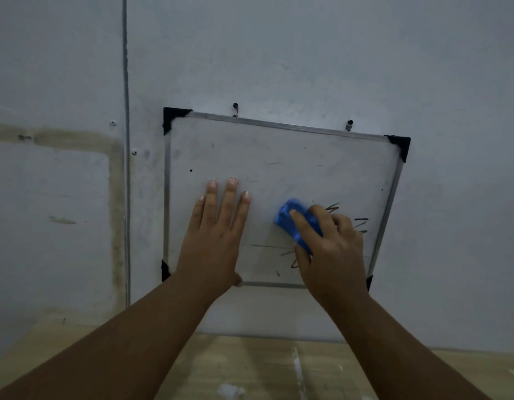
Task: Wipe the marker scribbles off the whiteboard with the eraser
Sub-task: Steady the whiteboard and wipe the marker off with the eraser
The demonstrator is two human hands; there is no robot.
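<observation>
Scene: A person stands at a small aluminium-framed whiteboard that hangs on a pale wall, both bare arms reaching up to it.
Board: Black plastic caps sit at its corners; two wall hooks hold the top rail. It hangs slightly askew, the right end lower.
Right hand: The right hand grasps a blue eraser, thumb on its near side and fingers curled over the far side, pressing it to the board's lower right quarter.
Left hand: The left hand lies flat and released on the board toward 8 o'clock, fingers straight, holding nothing and bracing the panel.
Scribbles: Black marker scribbles remain at 3 o'clock of the eraser, with more strokes and a long thin line at 6 to 7 o'clock, partly hidden by the hand. The upper half shows only faint smudges and a few dots.
Progress: By the look of it, the wiping is well along, with the lower right corner left to do.
Handling: The eraser looks light and slightly soft, best pinched by its long sides with the pad flat to the surface. The board seems thin, stiff and slick, and free to swing on its hooks, so a steadying palm appears sensible.
Writing: No brand, label or legible word shows; the marks are loose zigzags, not letters.
Below: A worn wooden worktop with pale paint spots.
</observation>
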